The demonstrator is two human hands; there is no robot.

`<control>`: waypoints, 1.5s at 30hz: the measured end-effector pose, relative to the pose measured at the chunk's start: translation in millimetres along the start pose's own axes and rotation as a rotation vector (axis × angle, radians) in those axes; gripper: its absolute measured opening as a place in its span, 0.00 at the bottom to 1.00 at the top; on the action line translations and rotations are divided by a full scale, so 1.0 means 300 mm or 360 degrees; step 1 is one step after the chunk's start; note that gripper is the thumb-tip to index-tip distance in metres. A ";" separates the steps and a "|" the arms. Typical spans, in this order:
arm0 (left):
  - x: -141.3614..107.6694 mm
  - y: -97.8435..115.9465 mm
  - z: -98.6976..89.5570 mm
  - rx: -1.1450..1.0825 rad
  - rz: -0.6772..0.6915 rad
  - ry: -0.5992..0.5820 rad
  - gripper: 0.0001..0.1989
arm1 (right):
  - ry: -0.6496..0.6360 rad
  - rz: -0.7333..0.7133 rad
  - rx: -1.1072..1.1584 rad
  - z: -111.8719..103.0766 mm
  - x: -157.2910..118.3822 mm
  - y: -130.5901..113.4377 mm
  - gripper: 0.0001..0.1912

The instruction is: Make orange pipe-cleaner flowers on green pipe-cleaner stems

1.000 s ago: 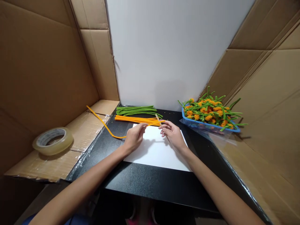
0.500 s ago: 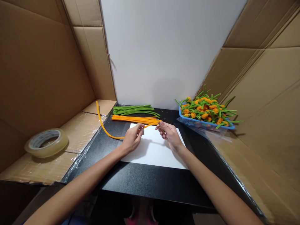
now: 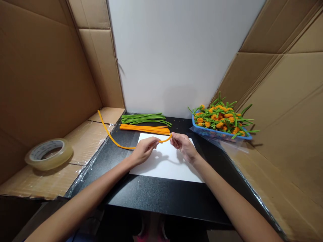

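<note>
One orange pipe cleaner (image 3: 126, 147): curves between both hands' fingertips above the white sheet (image 3: 164, 169), its tail trailing past the left hand (image 3: 145, 149) and across the left edge of the desk (image 3: 141, 193).
Left hand: thumb and fingers closed on the pipe cleaner.
Right hand (image 3: 185, 146): thumb and forefinger pinched at its end, other fingers curled.
Orange bundle (image 3: 143, 127): near the desk's far edge, beyond the fingertips.

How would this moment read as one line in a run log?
left hand: holding orange strip | right hand: pinching same strip | beneath: white sheet | beyond: green pile, orange pile
</note>
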State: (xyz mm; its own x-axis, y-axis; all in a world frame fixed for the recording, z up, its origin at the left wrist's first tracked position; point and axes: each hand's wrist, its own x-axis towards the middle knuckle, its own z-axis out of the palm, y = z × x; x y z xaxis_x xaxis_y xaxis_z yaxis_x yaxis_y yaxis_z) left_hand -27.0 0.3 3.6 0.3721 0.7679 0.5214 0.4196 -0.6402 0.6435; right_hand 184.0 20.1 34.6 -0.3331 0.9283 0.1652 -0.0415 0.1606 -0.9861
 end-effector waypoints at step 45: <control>-0.013 0.046 -0.019 0.0438 0.0217 0.0133 0.08 | 0.0093 -0.0798 -0.1701 0.075 -0.055 0.034 0.18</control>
State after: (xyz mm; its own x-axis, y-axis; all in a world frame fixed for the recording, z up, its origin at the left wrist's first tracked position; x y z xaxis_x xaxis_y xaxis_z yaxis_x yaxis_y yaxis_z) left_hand -27.4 -11.4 13.8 0.3760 0.6664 0.6439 0.5830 -0.7102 0.3946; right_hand 168.0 -1.1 21.5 -0.4591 0.6911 0.5581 0.6631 0.6847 -0.3024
